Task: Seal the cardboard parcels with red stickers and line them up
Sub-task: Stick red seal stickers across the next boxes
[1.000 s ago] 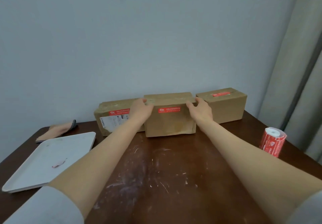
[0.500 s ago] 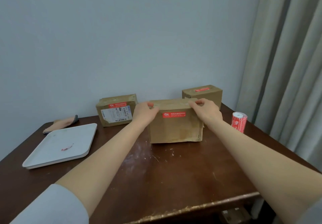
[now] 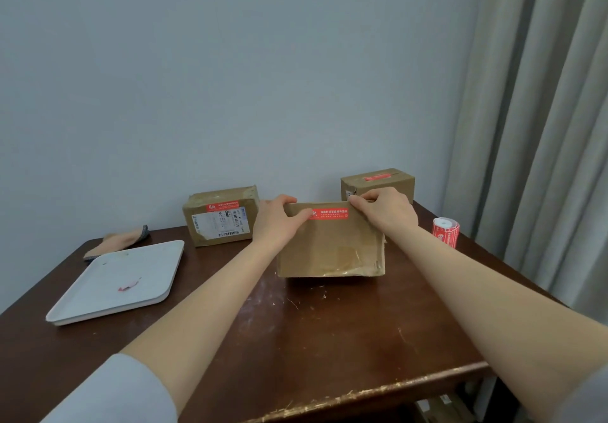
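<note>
Three cardboard parcels stand on the dark wooden table (image 3: 329,350). The middle parcel (image 3: 332,248) sits forward of the others, with a red sticker (image 3: 330,214) along its top front edge. My left hand (image 3: 279,221) grips its upper left corner, thumb on the sticker's left end. My right hand (image 3: 383,208) grips the upper right corner. The left parcel (image 3: 220,215), by the wall, has a red sticker above a white shipping label. The right parcel (image 3: 378,183), behind my right hand, carries a red sticker on top.
A roll of red stickers (image 3: 445,231) stands at the table's right edge by the curtain (image 3: 543,126). A white tray (image 3: 115,281) with a red scrap lies at the left, a tan cloth (image 3: 118,241) behind it. The table's front edge is chipped.
The middle parcel came out of the row by the wall and toward me, held in both hands. My view pulled back and swung right. The two other parcels stayed put.
</note>
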Available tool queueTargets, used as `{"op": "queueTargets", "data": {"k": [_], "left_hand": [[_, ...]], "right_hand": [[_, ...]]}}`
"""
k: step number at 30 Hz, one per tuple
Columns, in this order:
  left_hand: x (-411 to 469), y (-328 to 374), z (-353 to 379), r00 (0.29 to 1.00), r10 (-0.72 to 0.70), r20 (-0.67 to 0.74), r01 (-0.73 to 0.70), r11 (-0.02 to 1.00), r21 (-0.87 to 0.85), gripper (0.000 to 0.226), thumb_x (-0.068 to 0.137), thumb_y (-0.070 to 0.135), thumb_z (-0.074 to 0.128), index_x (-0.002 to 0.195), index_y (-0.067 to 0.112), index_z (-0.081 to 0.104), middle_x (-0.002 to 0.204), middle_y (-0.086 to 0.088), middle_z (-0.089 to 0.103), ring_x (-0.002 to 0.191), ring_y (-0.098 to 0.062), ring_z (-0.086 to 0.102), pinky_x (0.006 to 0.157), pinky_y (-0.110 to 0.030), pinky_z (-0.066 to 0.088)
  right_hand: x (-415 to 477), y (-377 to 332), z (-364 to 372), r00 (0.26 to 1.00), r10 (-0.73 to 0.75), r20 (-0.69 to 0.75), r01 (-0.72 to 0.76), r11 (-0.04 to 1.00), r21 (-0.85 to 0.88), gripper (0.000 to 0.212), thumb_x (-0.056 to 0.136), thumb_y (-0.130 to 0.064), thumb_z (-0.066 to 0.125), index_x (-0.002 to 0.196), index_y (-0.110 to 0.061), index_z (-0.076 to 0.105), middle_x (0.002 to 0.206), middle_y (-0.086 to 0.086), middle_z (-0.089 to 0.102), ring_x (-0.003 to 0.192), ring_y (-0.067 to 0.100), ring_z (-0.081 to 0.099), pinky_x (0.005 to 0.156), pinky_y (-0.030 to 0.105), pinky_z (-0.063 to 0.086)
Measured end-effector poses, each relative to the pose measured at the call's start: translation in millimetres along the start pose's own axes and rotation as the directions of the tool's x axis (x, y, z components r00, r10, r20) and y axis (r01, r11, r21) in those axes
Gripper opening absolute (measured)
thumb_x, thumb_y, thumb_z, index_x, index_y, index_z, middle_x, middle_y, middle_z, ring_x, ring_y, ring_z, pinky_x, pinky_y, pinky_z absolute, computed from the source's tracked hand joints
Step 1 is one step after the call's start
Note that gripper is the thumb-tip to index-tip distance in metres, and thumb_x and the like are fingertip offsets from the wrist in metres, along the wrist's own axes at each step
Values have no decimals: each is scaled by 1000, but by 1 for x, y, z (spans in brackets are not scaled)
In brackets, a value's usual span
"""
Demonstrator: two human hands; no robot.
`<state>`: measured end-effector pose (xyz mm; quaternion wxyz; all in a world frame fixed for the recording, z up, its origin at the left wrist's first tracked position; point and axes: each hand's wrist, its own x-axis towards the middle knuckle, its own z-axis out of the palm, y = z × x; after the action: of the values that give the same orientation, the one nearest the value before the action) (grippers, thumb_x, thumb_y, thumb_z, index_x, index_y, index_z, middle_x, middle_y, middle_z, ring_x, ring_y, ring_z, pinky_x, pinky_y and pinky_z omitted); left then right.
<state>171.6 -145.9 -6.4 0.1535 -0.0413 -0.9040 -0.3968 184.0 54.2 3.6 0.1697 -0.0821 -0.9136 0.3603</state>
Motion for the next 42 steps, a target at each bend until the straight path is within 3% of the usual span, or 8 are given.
{"op": "queueTargets", "data": {"k": [4, 11, 19, 26, 30, 34, 42], "left_hand": [[9, 1, 10, 999, -34, -21, 34, 999, -12, 55, 77, 56, 67, 119, 25, 52, 118, -2, 39, 92, -17, 48, 76, -29, 40], [27, -1, 13, 995, -93, -16, 91, 988, -124, 28, 83, 40, 68, 104, 25, 57, 118, -3, 43, 88, -19, 52, 83, -36, 49], [35, -7, 9, 998, -61, -7, 59, 988, -144, 25, 81, 38, 70, 102, 32, 60, 121, -4, 54, 98, -21, 58, 89, -42, 51], [24, -11, 17, 993, 86, -85, -84, 996, 19, 39, 88, 36, 62, 126, 32, 54, 131, -2, 39, 100, -12, 47, 80, -26, 41], [18, -14, 20, 962, 229, -151, -218, 972, 88, 35, 87, 30, 64, 122, 31, 58, 131, 2, 42, 121, -14, 43, 84, -24, 40], [16, -14, 18, 944, 292, -156, -276, 954, 113, 25, 87, 28, 64, 111, 30, 63, 118, 7, 50, 112, -12, 48, 79, -23, 39], [13, -7, 17, 945, 259, -200, -234, 963, 137, 15, 88, 28, 62, 103, 28, 67, 116, 7, 57, 107, -13, 52, 75, -22, 36]], "right_hand": [[10, 1, 4, 1000, 12, -1, -12, 1000, 24, 37, 89, -56, 53, 108, -30, 71, 106, -3, 67, 94, 20, 56, 71, 32, 43], [21, 5, 7, 1000, 15, 2, -15, 1000, 6, 38, 88, -59, 51, 107, -32, 70, 106, -4, 66, 93, 20, 58, 70, 32, 43], [26, 3, 4, 1000, 22, -2, -22, 1000, -7, 36, 88, -59, 52, 101, -32, 73, 96, -5, 67, 91, 21, 57, 69, 31, 40], [26, 4, 8, 1000, -5, -22, 5, 1000, -11, 33, 90, -56, 51, 103, -33, 71, 100, -5, 65, 87, 18, 53, 69, 30, 40], [26, 6, 8, 999, -15, -29, 15, 1000, -16, 33, 91, -56, 51, 105, -33, 71, 102, -5, 65, 86, 18, 52, 69, 30, 39], [26, 7, 7, 999, -16, -29, 15, 999, -31, 34, 91, -56, 50, 105, -34, 70, 105, -4, 66, 88, 18, 53, 69, 30, 39], [23, 6, 12, 998, -23, -59, 20, 998, -61, 34, 91, -58, 47, 106, -36, 68, 112, -3, 65, 103, 25, 59, 71, 31, 39]]}}
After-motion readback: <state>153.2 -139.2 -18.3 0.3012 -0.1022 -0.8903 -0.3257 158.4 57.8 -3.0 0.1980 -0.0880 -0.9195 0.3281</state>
